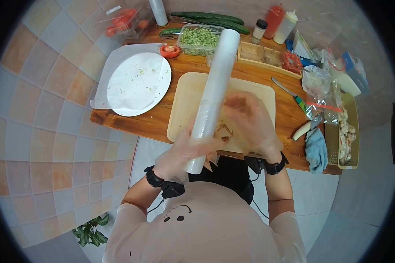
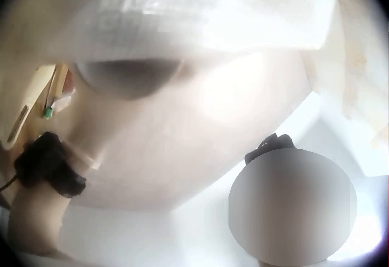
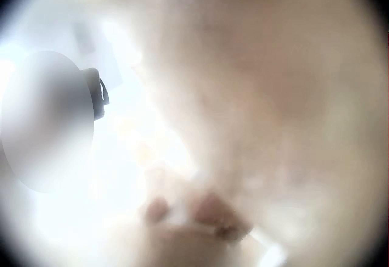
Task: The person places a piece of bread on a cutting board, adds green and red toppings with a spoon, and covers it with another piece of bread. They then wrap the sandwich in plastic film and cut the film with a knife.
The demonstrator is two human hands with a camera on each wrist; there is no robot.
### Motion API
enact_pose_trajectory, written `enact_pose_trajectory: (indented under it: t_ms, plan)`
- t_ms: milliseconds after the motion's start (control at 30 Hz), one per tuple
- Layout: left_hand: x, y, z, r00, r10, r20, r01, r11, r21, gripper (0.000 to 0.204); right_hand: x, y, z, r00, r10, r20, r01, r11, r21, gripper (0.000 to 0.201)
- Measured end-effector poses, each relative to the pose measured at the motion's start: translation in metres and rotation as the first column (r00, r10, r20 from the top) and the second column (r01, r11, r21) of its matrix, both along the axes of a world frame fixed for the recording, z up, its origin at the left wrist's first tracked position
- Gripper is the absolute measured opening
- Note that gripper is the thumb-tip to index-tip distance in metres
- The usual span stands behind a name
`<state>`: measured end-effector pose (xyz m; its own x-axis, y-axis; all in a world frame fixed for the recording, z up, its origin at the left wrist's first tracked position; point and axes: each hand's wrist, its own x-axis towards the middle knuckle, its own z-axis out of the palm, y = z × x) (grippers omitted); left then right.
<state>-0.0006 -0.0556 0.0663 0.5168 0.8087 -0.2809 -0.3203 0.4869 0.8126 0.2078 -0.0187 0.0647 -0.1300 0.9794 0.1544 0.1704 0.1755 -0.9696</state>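
Head view: a wooden table (image 1: 153,122) stands on a floor of beige and orange tiles (image 1: 44,131), which fills the left of the frame. At frame centre lies a pale cutting board (image 1: 184,105). The left hand (image 1: 184,153), in a clear glove, grips the lower end of a long roll of plastic wrap (image 1: 215,92), which slants from lower centre up toward the top. The right hand (image 1: 250,120), also gloved, is blurred just right of the roll above the board; its fingers cannot be read. A white plate (image 1: 138,83) sits on paper at upper left. Cucumbers (image 1: 215,19), a tub of chopped greens (image 1: 199,38) and sauce bottles (image 1: 280,23) line the top edge. A knife (image 1: 289,94) and a blue cloth (image 1: 316,149) lie at right.

Left wrist view: the roll's hollow end (image 2: 127,75) fills the upper frame, overexposed.

Right wrist view: blurred; only fingertips (image 3: 206,209) show at the lower centre.
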Motion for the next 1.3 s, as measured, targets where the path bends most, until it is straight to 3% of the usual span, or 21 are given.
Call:
enact_pose_trajectory:
  t_ms: [100, 300, 400, 500, 600, 700, 800, 900, 967, 1000, 1100, 1200, 1300]
  plan:
    - [-0.002, 0.0, -0.001, 1.0, -0.022, 0.021, 0.022, 1.0, -0.01, 0.057, -0.005, -0.005, -0.005, 0.999, -0.013, 0.048, 0.008, 0.994, 0.105, 0.018]
    - [-0.004, 0.002, -0.002, 0.996, -0.054, -0.067, 0.053, 0.999, -0.013, 0.049, 0.0, -0.004, 0.006, 0.994, 0.11, 0.025, -0.104, 0.981, -0.163, 0.016]
    - [-0.002, 0.002, -0.006, 0.994, -0.011, -0.11, 0.014, 0.999, 0.03, 0.056, -0.004, -0.008, 0.005, 0.983, 0.037, 0.181, -0.036, 0.999, -0.013, 0.014]
    - [0.001, 0.005, 0.002, 0.986, -0.018, -0.163, 0.018, 1.0, -0.003, 0.065, -0.005, -0.005, -0.014, 0.915, -0.123, 0.385, -0.054, 0.907, 0.418, 0.015]
    - [0.005, 0.003, -0.002, 0.992, 0.004, -0.13, -0.001, 1.0, 0.023, 0.06, -0.006, -0.004, -0.023, 0.792, -0.268, 0.549, -0.051, 0.867, 0.497, 0.02]
    - [0.01, 0.004, -0.004, 0.996, 0.021, -0.084, -0.014, 0.997, 0.074, 0.062, -0.005, 0.003, -0.023, 0.767, -0.405, 0.497, 0.003, 0.778, 0.629, 0.022]
    - [0.012, 0.004, 0.005, 0.994, 0.026, -0.108, -0.017, 0.997, 0.081, 0.067, -0.005, 0.004, -0.021, 0.798, -0.422, 0.431, 0.071, 0.776, 0.627, 0.023]
    - [0.007, 0.001, 0.007, 0.994, 0.053, -0.099, -0.048, 0.997, 0.058, 0.07, -0.004, 0.006, -0.013, 0.918, -0.288, 0.273, 0.081, 0.809, 0.582, 0.016]
    - [0.002, -0.004, 0.005, 0.997, 0.069, -0.039, -0.067, 0.997, 0.034, 0.071, 0.004, 0.002, -0.002, 0.99, -0.133, 0.041, 0.128, 0.985, 0.116, 0.019]
    - [-0.001, -0.007, 0.003, 0.997, 0.074, 0.007, -0.074, 0.997, 0.02, 0.073, 0.006, -0.001, 0.0, 0.99, -0.098, -0.1, 0.084, 0.987, -0.135, 0.02]
    - [-0.006, -0.01, 0.002, 0.993, 0.067, 0.094, -0.064, 0.997, -0.035, 0.076, 0.003, -0.003, -0.003, 0.997, 0.049, -0.058, -0.056, 0.992, -0.111, 0.023]
    - [-0.004, -0.009, 0.01, 0.991, 0.037, 0.13, -0.03, 0.998, -0.055, 0.075, -0.009, -0.01, -0.007, 0.999, 0.026, 0.021, -0.026, 1.0, -0.007, 0.024]
    - [-0.003, -0.01, 0.0, 0.987, 0.042, 0.154, -0.036, 0.999, -0.04, 0.074, -0.009, -0.009, -0.007, 0.987, 0.086, -0.138, -0.091, 0.995, -0.033, 0.022]
